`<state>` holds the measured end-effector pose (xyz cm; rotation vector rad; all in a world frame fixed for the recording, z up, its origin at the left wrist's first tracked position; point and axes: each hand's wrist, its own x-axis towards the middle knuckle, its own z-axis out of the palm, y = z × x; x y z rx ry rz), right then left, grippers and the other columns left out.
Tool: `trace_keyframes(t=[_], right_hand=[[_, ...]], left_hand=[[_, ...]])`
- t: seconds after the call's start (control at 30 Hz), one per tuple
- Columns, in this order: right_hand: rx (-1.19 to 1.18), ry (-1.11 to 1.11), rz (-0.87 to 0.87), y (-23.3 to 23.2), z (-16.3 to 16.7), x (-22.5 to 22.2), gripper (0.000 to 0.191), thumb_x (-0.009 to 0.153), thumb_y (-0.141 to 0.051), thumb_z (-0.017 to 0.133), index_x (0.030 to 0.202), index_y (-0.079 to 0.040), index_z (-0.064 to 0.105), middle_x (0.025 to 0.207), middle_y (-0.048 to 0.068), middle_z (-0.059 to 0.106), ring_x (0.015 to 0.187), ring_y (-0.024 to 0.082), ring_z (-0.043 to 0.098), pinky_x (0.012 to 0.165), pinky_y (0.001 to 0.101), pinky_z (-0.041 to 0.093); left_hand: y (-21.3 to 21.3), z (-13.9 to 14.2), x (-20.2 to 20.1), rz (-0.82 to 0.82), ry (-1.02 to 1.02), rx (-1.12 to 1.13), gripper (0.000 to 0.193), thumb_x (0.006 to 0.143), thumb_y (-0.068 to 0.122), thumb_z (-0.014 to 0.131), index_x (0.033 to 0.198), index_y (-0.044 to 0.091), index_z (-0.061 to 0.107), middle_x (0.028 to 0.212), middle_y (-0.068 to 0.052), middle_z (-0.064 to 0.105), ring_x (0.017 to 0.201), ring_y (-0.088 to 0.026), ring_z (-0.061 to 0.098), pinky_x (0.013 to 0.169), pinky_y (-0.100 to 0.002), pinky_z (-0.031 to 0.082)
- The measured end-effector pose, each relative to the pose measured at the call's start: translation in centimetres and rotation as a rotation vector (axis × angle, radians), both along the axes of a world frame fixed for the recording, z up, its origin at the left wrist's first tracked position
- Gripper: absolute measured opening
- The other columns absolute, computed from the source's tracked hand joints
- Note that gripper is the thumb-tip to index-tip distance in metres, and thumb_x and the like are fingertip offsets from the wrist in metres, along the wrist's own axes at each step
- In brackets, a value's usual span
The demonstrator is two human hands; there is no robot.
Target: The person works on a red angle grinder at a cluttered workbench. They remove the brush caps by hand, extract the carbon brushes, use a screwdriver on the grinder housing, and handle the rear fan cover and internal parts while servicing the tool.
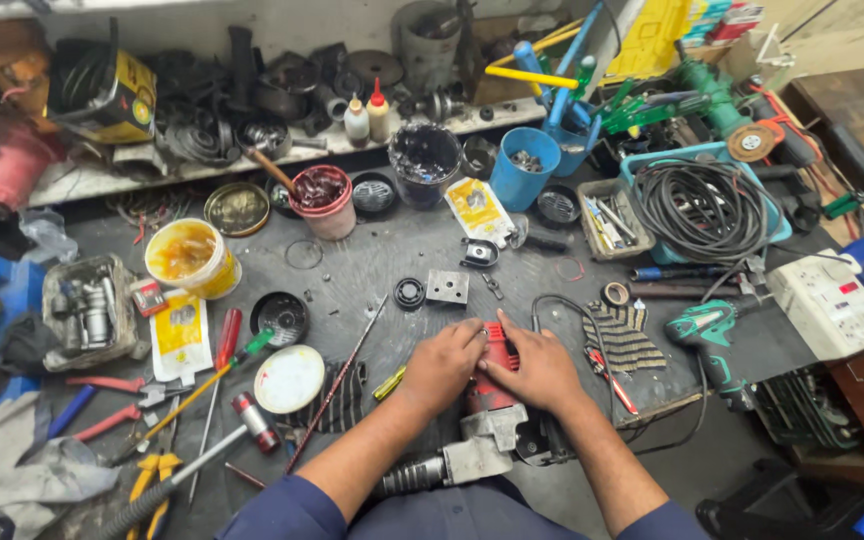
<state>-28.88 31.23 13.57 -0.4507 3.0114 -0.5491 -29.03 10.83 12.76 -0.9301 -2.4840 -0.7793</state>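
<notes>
Seen from above, a person in dark blue sleeves worked at a cluttered, grease-darkened workbench (pixel 372 260). Both hands were curled over a red and grey power tool with a metal gear housing (pixel 492 395), which lay at the near edge of the bench just in front of the body. The left hand (pixel 440 368) gripped the red casing from its side, fingers bent around it; the right hand (pixel 542 370) pressed on the casing from the other side, fingers bent, probably to steady the tool while it was opened or adjusted.

Containers crowded the back of the bench. A yellow plastic tub (pixel 190 258) held orange-yellow grease. A pink-rimmed pot (pixel 324 198) held dark red grease with a stick standing in it. A black bucket (pixel 424 160) looked smeared with dark residue. A blue plastic cup (pixel 524 165) held small metal parts. A light blue tray (pixel 702 205) held a coiled black cable. A grey box (pixel 87 310) at the left held metal sockets. Red-handled screwdrivers (pixel 227 340) lay within easy reach of the left hand.
</notes>
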Motion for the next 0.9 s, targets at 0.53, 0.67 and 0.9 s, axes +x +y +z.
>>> trace_keyframes(t=[0.53,0.67,0.9], right_hand=[[-0.003,-0.009,-0.007,0.4,-0.1,0.5,0.09,0.08,-0.055,0.07,0.152,-0.009,0.044,0.125,0.015,0.07,0.111,0.033,0.067,0.102,0.0484,0.045],[-0.052,0.065,0.021,0.3,0.1,0.6,0.092,0.079,-0.059,0.072,0.149,-0.007,0.046,0.127,0.017,0.069,0.111,0.033,0.067,0.098,0.0473,0.046],[-0.029,-0.002,-0.025,0.3,0.4,0.9,0.094,0.079,-0.061,0.071,0.151,-0.007,0.046,0.126,0.016,0.07,0.112,0.032,0.067,0.101,0.0466,0.045]], left_hand=[[1.4,1.2,-0.1,0.041,-0.101,-0.207,0.011,0.084,0.012,0.064,0.093,0.005,0.066,0.101,-0.01,0.066,0.092,-0.026,0.072,0.07,-0.039,0.059],[0.8,0.5,0.1,0.015,0.048,0.06,0.017,0.085,0.013,0.065,0.099,0.005,0.069,0.119,-0.012,0.07,0.099,-0.026,0.073,0.077,-0.036,0.06],[0.8,0.4,0.2,0.035,-0.056,0.12,0.015,0.089,0.019,0.069,0.101,0.01,0.071,0.118,-0.006,0.071,0.094,-0.025,0.073,0.074,-0.038,0.059]])
